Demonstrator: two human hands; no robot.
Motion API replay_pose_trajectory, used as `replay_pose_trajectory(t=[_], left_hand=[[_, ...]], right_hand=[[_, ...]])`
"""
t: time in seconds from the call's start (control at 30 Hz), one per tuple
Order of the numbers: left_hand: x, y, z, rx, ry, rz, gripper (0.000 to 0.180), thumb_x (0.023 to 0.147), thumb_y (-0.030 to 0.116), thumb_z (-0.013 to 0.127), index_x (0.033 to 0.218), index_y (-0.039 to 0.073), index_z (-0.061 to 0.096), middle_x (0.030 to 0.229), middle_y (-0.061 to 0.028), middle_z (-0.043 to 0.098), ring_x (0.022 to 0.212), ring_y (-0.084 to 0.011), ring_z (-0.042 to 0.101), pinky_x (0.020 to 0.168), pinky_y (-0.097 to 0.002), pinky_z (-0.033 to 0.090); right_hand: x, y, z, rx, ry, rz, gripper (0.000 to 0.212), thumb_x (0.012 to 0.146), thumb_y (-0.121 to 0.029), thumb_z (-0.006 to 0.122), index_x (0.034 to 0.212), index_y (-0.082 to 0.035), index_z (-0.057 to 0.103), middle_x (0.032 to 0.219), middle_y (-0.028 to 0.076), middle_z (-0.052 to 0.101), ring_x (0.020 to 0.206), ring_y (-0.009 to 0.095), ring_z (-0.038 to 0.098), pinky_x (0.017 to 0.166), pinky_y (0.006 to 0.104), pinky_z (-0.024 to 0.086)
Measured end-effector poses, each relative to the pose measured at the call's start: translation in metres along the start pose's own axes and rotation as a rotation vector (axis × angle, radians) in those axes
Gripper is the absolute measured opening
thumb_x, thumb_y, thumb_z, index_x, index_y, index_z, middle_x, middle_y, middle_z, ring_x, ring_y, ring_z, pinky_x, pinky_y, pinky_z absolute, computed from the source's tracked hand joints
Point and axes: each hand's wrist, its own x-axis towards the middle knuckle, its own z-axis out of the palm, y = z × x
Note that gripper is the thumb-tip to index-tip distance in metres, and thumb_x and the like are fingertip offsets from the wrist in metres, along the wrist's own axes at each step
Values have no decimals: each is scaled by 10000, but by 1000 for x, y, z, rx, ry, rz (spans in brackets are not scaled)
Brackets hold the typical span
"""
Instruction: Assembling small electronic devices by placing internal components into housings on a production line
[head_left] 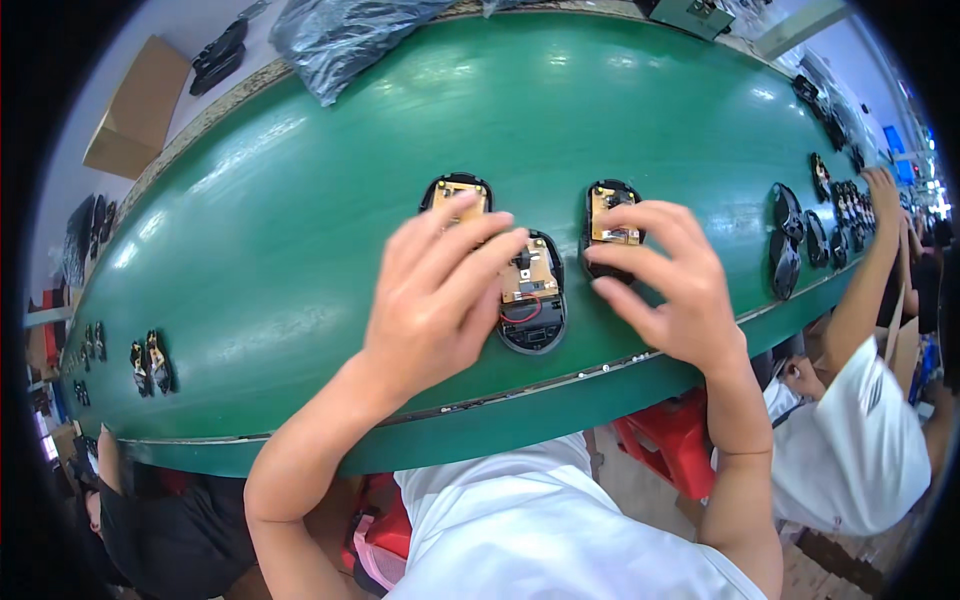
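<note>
Three opened computer mice lie on the green table in front of me, their tan circuit boards showing. My left hand (425,290) reaches over the far left mouse (458,186) and the nearer mouse (535,315), which has a red wire beside a black compartment. Its fingers are stretched out and apart, the tips over the boards; the palm hides part of both mice. Over the right-hand mouse (610,200) is my right hand (670,270), fingers bent but spread, the index finger across the shell and the thumb near its lower end. Whether it presses on the mouse is unclear.
More mouse parts (785,240) lie at the right, and opened mice (152,362) at the left. Dark plastic bags (345,40) and a cardboard box (138,108) are beyond the far edge. A co-worker's arm (870,270) reaches in at the right; another person sits left.
</note>
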Motion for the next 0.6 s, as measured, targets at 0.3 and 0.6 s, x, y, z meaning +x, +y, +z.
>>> replay_pose_trajectory(t=[0.3, 0.6], left_hand=[[33, -46, -42, 40, -25, -75, 312, 873, -36, 586, 1165, 17, 682, 1272, -152, 653, 1235, -322, 597, 1066, -407, 429], [19, -64, -24, 183, -171, 57, 281, 898, 5, 601, 1164, 39, 683, 1261, -124, 653, 1229, -321, 584, 1035, -422, 448]], right_hand=[[-45, 19, -36, -17, 105, 485, 292, 762, -29, 786, 1048, -55, 738, 1056, 93, 677, 842, 220, 664, 712, 331, 536], [-47, 22, -20, 277, 201, 633, 258, 811, -14, 775, 1066, -18, 738, 943, 87, 717, 711, 120, 671, 649, 249, 561]])
